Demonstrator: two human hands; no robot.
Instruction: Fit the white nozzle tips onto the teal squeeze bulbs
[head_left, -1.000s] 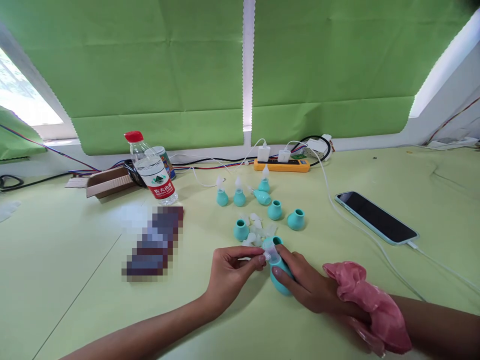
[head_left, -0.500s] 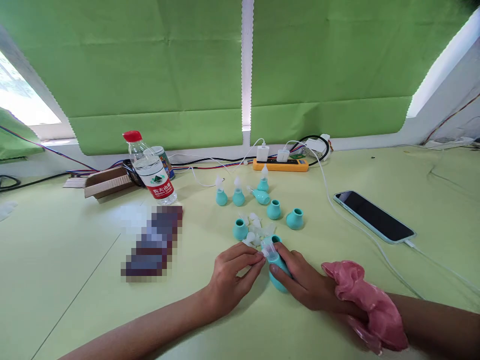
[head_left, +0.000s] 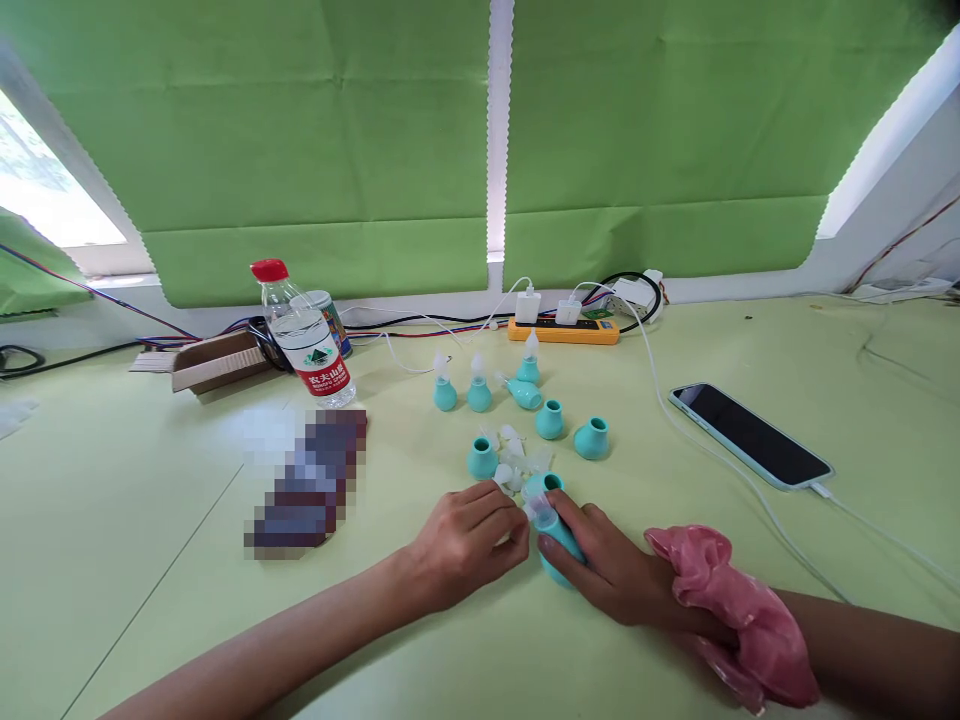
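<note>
My right hand [head_left: 611, 565] grips a teal squeeze bulb [head_left: 559, 570], tilted toward the upper left, with a clear plastic collar [head_left: 541, 512] at its mouth. Right beside that collar, my left hand [head_left: 472, 540] is closed in a pinch; what lies between its fingertips is hidden. Just beyond my hands stands another teal bulb [head_left: 553, 483], partly covered. A small pile of clear and whitish plastic tips [head_left: 514, 460] lies behind my left hand, next to an open-mouthed teal bulb [head_left: 482, 460]. A pink scrunchie [head_left: 739, 610] circles my right wrist.
Farther back are two open bulbs [head_left: 592, 440] and several tipped bulbs [head_left: 479, 393], one lying down [head_left: 523, 393]. A water bottle [head_left: 311, 345], a cardboard box [head_left: 225, 362] and a pixelated dark item [head_left: 311, 485] are left. A charging phone [head_left: 750, 435] lies right, an orange power strip [head_left: 562, 331] behind.
My left hand has rolled over, its fingers curling in beside the clear collar. The bulb in my right hand stays almost in place. The whole view has shifted slightly.
</note>
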